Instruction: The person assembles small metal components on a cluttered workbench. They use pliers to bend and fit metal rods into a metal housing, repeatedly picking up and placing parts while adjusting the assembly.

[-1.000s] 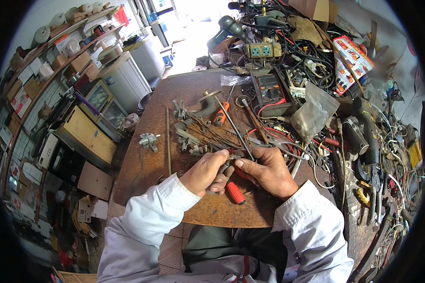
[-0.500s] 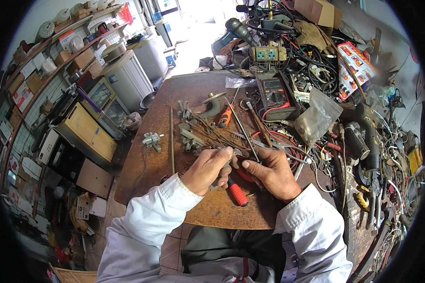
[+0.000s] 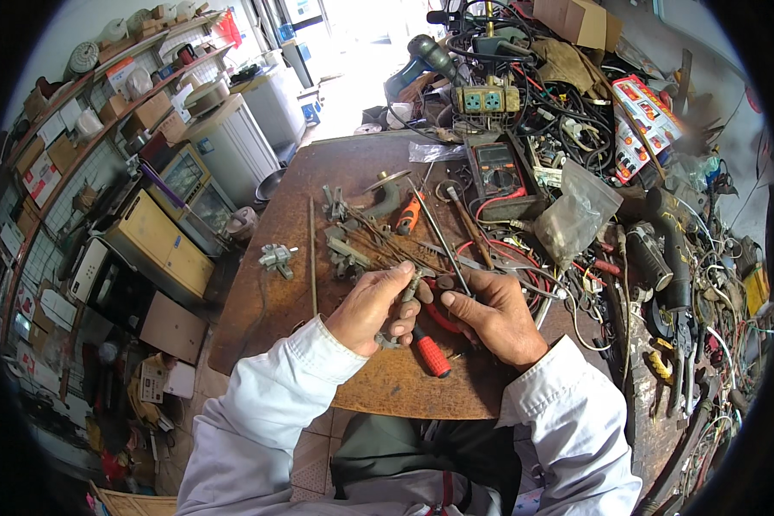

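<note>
My left hand (image 3: 363, 311), closed, pinches a small grey metal fitting (image 3: 412, 291) between thumb and fingers above the table's near edge. Just right of it, my right hand (image 3: 500, 316) is closed. A long thin metal rod (image 3: 439, 230) runs from between its thumb and forefinger toward the far side; its near end is hidden in the hand. Below the hands lies a red ribbed tool handle (image 3: 433, 354), its other end hidden. Beyond them are more grey metal fittings (image 3: 346, 252), rusty thin rods (image 3: 378, 232) and an orange-handled tool (image 3: 410, 213).
A lone metal fitting (image 3: 277, 258) lies at left on the wooden table (image 3: 267, 331), beside a straight rod (image 3: 312, 258). A multimeter (image 3: 497, 169) sits in a box at the back right. A plastic bag (image 3: 580, 211), cables and tools crowd the right side.
The fitting in my left hand has turned a little more upright. My right fingertips have drawn slightly away from it; the rod has barely moved.
</note>
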### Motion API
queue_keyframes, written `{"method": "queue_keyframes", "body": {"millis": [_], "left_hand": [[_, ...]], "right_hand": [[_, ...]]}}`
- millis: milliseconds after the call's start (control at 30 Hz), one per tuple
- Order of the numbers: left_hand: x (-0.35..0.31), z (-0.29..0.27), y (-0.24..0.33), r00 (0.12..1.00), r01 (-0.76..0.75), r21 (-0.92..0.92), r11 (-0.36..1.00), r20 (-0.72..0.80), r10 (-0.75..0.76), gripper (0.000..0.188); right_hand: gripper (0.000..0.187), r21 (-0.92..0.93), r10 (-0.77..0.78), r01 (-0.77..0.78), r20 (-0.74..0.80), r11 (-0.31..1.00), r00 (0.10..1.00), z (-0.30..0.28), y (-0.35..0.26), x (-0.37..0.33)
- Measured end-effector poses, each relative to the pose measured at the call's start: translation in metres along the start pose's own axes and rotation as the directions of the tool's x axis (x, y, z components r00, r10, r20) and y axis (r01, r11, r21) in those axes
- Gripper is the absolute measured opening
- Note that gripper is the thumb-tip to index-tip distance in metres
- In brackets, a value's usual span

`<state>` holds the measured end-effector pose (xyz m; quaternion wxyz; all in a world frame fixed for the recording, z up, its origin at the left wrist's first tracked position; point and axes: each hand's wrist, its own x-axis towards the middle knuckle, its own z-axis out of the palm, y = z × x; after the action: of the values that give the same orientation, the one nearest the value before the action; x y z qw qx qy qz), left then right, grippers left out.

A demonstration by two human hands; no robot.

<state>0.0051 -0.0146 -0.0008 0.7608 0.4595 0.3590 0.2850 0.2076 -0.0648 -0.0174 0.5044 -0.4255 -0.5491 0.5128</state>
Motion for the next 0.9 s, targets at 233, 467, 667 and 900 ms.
{"method": "queue_keyframes", "body": {"millis": [233,467,667,900], "left_hand": [[-0.002,-0.005,0.003,0.995,-0.089,0.034,0.995,-0.045,0.09,0.047],[-0.012,-0.023,0.028,0.967,-0.197,0.024,0.98,-0.16,0.199,0.044],[-0.017,-0.04,0.039,0.981,-0.089,0.041,0.995,-0.17,0.094,0.044],[-0.015,-0.039,0.038,0.973,-0.115,0.189,0.975,-0.178,0.149,0.047]], "right_hand": [[0.025,-0.043,-0.029,0.027,-0.035,0.999,0.999,-0.002,-0.002,-0.001],[0.024,-0.564,-0.343,0.292,0.017,0.773,0.939,-0.016,-0.014,-0.01],[0.018,-0.707,-0.371,0.3,0.058,0.64,0.927,-0.019,-0.01,-0.01],[0.028,-0.705,-0.291,0.215,0.013,0.676,0.957,-0.02,-0.011,-0.01]]}}
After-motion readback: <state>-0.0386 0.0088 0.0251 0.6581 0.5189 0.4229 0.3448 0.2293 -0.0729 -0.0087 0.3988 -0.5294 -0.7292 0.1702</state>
